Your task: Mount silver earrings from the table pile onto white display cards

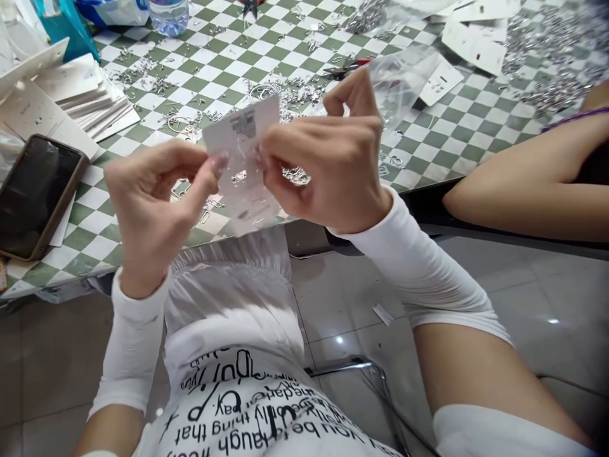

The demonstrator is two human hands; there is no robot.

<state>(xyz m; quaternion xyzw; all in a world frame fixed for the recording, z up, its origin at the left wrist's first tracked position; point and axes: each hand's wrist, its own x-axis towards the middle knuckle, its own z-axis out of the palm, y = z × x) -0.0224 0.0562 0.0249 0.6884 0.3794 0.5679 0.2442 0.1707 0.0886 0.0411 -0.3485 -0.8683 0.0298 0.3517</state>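
A small white card [245,200], with a printed block near its top and small metallic bits on it, is held upright over the table's front edge. It looks partly glossy and slightly blurred. My left hand [159,197] pinches its left edge between thumb and fingers. At the right side of the same card, my right hand [328,165] has thumb and forefinger closed against it; any tiny part between those fingertips is hidden. Silver jewellery pieces [295,174] lie on the table behind and below the card.
A green-and-white checked cloth [214,57] covers the table. To the left are a phone [35,197] and a stack of cards [102,105]. Pliers [347,68], a plastic bag [399,82] and heaps of metal pieces [556,57] lie beyond. Another person's arm [523,171] rests at the right.
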